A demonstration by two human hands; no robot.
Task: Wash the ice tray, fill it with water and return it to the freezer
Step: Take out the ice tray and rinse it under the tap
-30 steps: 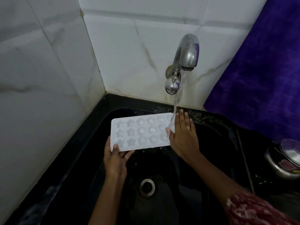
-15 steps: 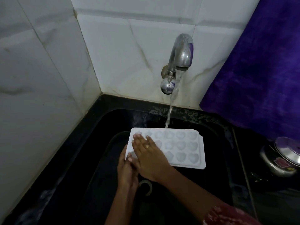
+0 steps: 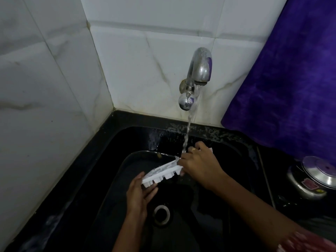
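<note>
The white ice tray [image 3: 161,172] is tilted over the black sink [image 3: 112,179], its far side raised so the moulded undersides of its cells show along the near edge. My left hand [image 3: 139,195] holds the tray's lower left end from below. My right hand [image 3: 198,164] grips the tray's right end, fingers curled over it, under the running stream. Water falls from the steel tap [image 3: 198,75] onto the tray's right end beside my right hand.
White marble tiles [image 3: 45,88] wall the left and back of the sink. A purple cloth [image 3: 291,79] hangs at the right. A steel lidded pot [image 3: 312,177] stands on the counter at the right. The drain [image 3: 161,214] lies below my hands.
The tray lay flat with my right hand rubbing its top face. Now it is tipped up on edge and my right hand has shifted to its right end.
</note>
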